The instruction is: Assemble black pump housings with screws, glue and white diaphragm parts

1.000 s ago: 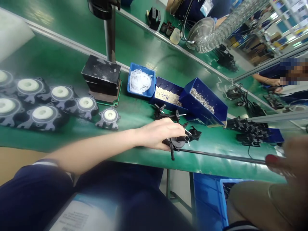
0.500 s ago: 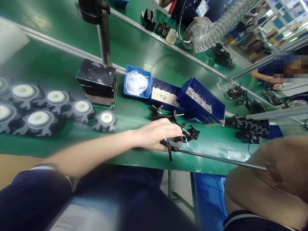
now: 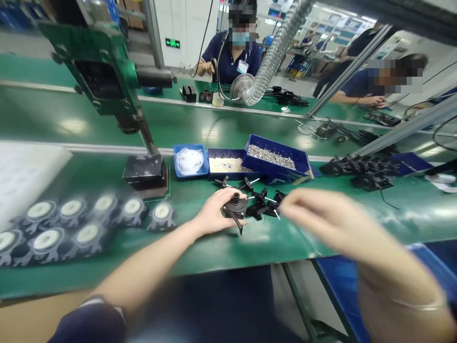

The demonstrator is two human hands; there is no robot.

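On the green bench [image 3: 200,255], the left hand [image 3: 213,212] grips a black housing [image 3: 236,206]; the right hand [image 3: 323,216], its grip too blurred to tell, has swung inward beside black parts [image 3: 262,196], bringing both hands nearer together.

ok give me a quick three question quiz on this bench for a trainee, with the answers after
1. Fill in: the ____ hand holds the round black housing.
2. What is in the light-blue bin? a) beige pellets b) looped white strands c) small metal parts
3. True or false: in the picture, the black block is to the left of that bin.

Key: 1. left hand; 2. b; 3. true.
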